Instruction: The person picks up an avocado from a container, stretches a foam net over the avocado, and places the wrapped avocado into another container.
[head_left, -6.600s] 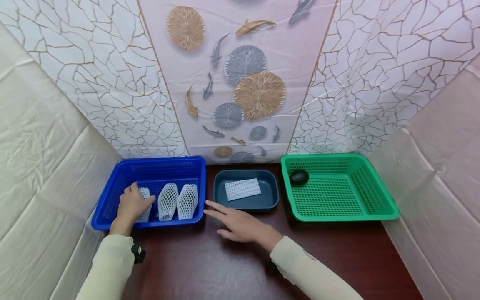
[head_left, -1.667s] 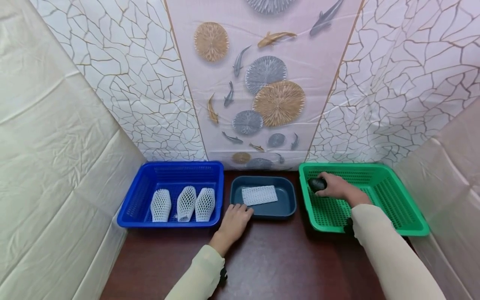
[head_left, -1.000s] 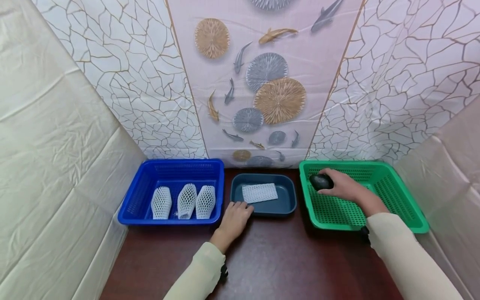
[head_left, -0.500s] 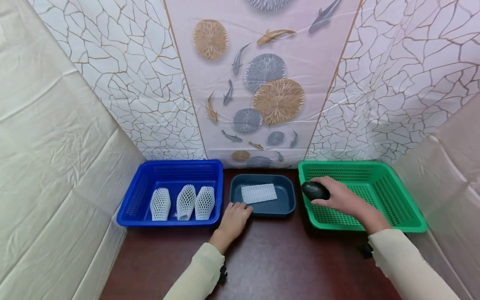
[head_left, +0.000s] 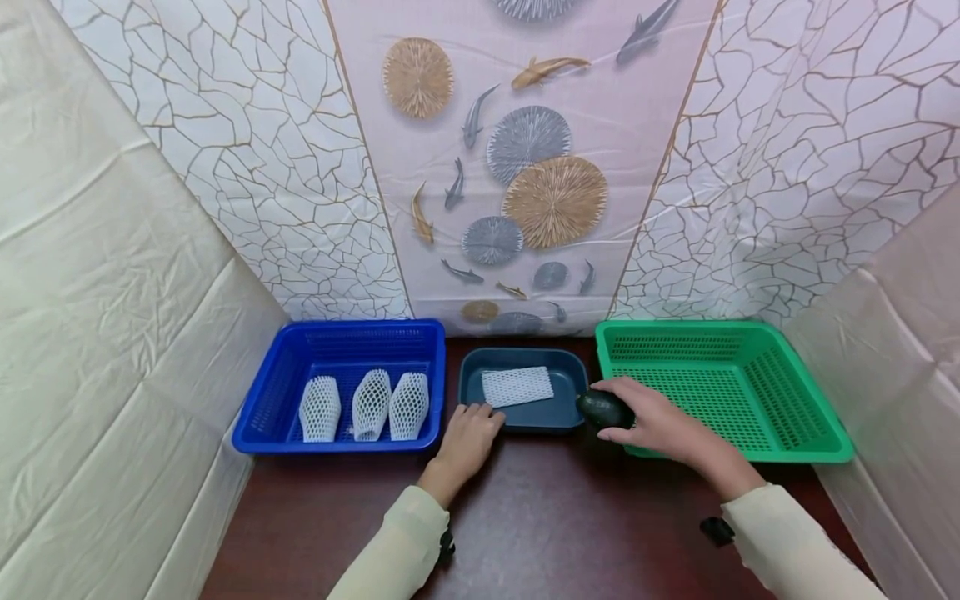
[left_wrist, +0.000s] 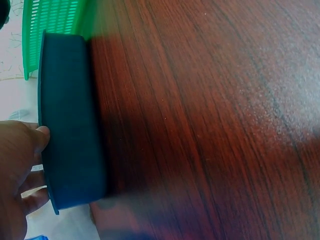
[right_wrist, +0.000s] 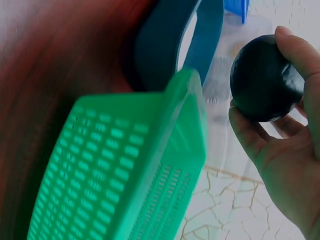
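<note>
My right hand (head_left: pixel 660 422) grips a dark green avocado (head_left: pixel 602 408) between thumb and fingers. It holds the fruit just above the gap between the green basket (head_left: pixel 712 400) and the blue-grey tray (head_left: pixel 564 412); the right wrist view shows the avocado (right_wrist: pixel 262 80) raised off everything. At the tray's front left corner, my left hand (head_left: pixel 467 442) holds the rim, fingers bent over the edge and thumb at the rim in the left wrist view. Flat inside the tray lies a white foam net sleeve (head_left: pixel 517 387).
On the left stands a blue basket (head_left: pixel 281 350) with three net-covered pieces (head_left: pixel 320 408) lying in it. All containers rest on a dark red-brown wooden table (head_left: pixel 555 517). Patterned cloth (head_left: pixel 555 200) hangs close behind, and pale cloth walls flank both sides.
The right hand has lifted the avocado out of the green basket and carried it left and nearer, toward the tray. The left hand, earlier in the blue basket, has moved to the tray and stays there.
</note>
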